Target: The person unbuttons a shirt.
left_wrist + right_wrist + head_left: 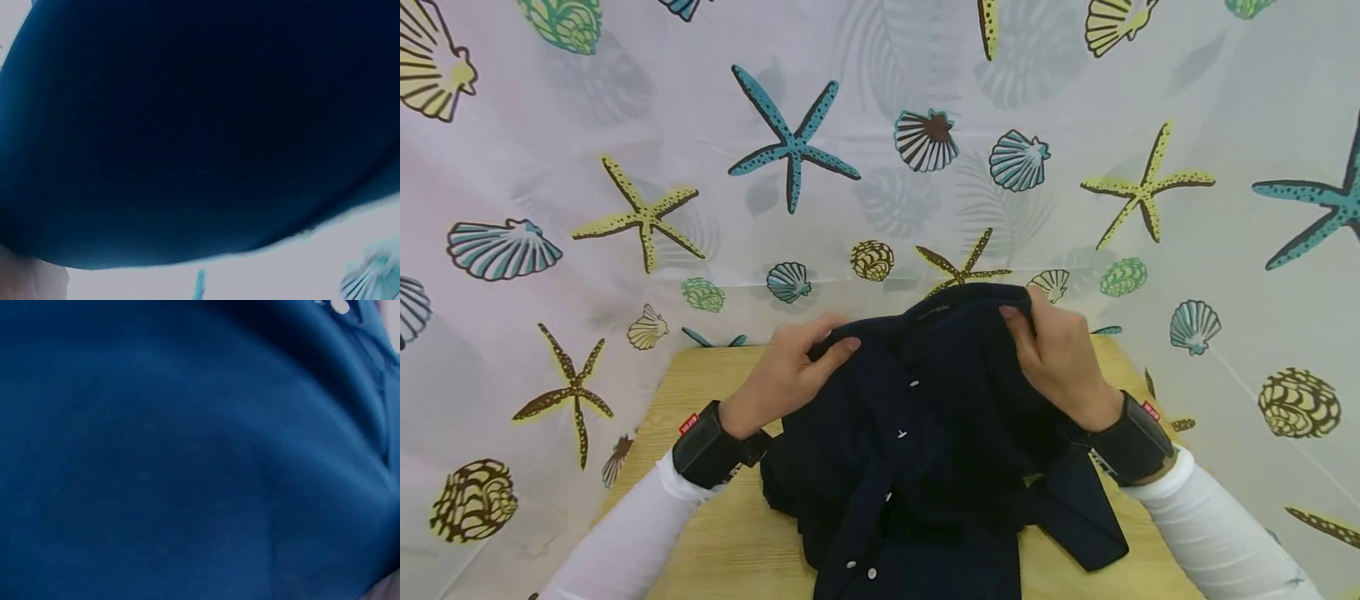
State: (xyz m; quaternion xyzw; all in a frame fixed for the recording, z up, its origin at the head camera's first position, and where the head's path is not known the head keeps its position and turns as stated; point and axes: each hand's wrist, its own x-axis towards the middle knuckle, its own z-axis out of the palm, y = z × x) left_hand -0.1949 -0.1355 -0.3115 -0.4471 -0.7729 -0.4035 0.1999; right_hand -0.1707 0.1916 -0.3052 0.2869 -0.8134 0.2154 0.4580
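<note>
My left hand has its fingers curled around the top edge of a dark blue shirt, with my thumb pressed on the cloth near the collar. My right hand pinches the other side of that top edge, fingers bent over the cloth. Both hands are holding on, not loose.

The shirt is lifted a little at the top between my hands. The rest of it lies bunched on the wooden table in front of me. A row of small white buttons runs down the front, so the front faces up at me. One loose part, maybe a sleeve, hangs out to my right side on the table.

My two wrist cameras see almost only blue cloth, because the shirt is right up against them. In the right wrist view one white button peeks in at the top corner.

I think I am at the start of straightening the shirt, holding it by the shoulders. The next move would need me to keep both grips firm and even, so that the cloth can hang or lie flat without twisting.

Behind the table hangs a white curtain with starfish and shells on it.
</note>
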